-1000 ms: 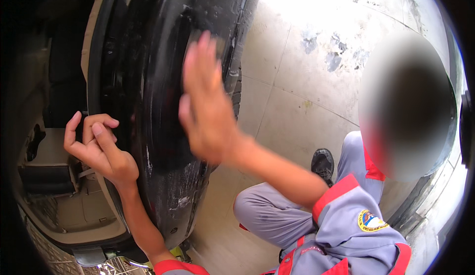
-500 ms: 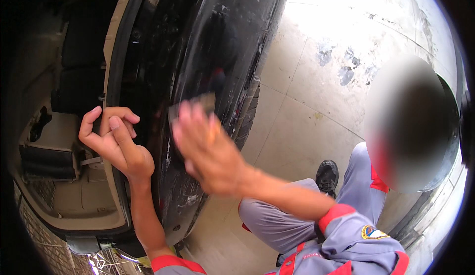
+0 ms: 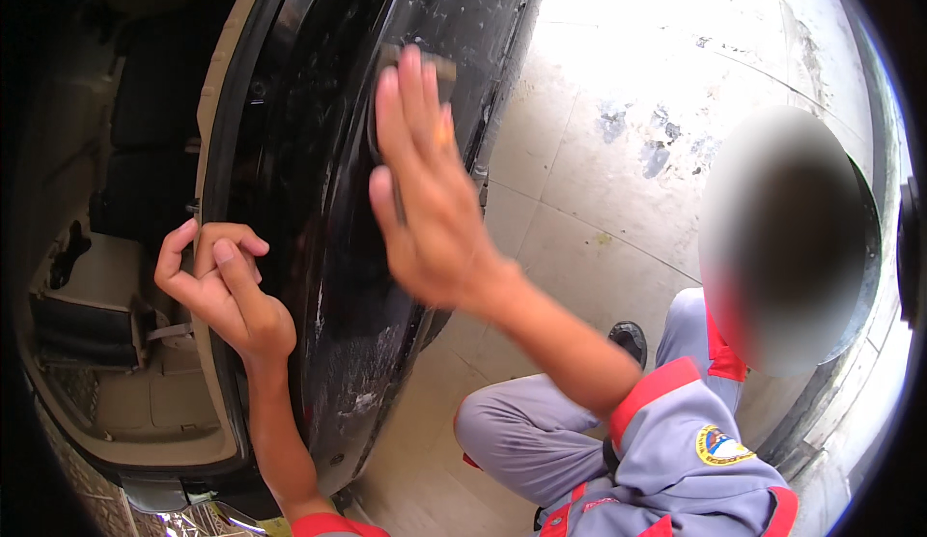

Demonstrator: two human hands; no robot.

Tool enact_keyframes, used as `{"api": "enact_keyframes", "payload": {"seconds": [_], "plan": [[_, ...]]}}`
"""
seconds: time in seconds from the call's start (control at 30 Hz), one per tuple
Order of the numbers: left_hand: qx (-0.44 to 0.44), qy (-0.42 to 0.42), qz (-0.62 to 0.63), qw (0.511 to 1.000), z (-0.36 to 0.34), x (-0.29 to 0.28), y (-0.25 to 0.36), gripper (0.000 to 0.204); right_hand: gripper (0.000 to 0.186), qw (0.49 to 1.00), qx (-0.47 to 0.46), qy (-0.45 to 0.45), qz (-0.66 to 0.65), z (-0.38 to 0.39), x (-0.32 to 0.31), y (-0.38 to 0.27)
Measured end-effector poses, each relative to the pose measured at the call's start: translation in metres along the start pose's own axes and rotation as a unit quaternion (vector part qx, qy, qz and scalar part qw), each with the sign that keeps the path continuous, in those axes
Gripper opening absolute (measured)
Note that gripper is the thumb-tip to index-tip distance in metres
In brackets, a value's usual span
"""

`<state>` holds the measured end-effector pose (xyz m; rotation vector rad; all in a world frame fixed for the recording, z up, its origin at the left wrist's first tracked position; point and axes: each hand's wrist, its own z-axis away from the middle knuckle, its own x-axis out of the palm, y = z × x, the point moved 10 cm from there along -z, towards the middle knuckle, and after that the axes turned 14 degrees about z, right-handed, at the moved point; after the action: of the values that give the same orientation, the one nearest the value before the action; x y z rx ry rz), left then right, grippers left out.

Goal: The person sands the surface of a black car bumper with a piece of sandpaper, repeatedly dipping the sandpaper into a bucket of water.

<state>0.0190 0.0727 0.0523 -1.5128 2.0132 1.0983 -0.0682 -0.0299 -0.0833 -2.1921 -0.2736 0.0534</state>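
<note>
the right hand (image 3: 430, 189) is stretched flat with the fingers almost straight, and it covers most of a thin brownish sheet (image 3: 445, 68) on the upper part of the black bumper (image 3: 348, 238); if the thumb also grips the sheet, i cannot tell. the bumper's outer edge runs slanting, a little to the right of this hand, and past it the pale floor (image 3: 579, 199) gives wide room. on the inner side there is the dark, narrow gap before the beige rim (image 3: 224, 54) of the car's opening. the left hand (image 3: 227, 286) is just beside this rim, palm up, with fingers loosely bent. lower down, the bent knee (image 3: 512, 421) in grey trousers is near the right forearm.

compared with half a second ago, the right hand and the sheet are farther up along the bumper, while the left hand keeps almost the same pose beside the rim.
</note>
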Motion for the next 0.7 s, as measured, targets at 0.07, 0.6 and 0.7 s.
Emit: {"api": "enact_keyframes", "payload": {"seconds": [0.07,0.6,0.7], "plan": [[0.000,-0.005,-0.014,1.000,0.000,-0.006,0.004,0.026,0.065,0.997,0.007,-0.048,-0.062,0.066,0.020,-0.039],[-0.004,-0.009,-0.003,1.000,-0.002,0.002,0.006,0.026,0.057,0.999,0.027,0.031,0.006,-0.026,-0.011,0.051],[-0.012,-0.001,-0.016,1.000,-0.004,-0.004,0.002,0.027,0.060,0.998,0.045,0.039,-0.032,0.010,0.003,0.022]]}}
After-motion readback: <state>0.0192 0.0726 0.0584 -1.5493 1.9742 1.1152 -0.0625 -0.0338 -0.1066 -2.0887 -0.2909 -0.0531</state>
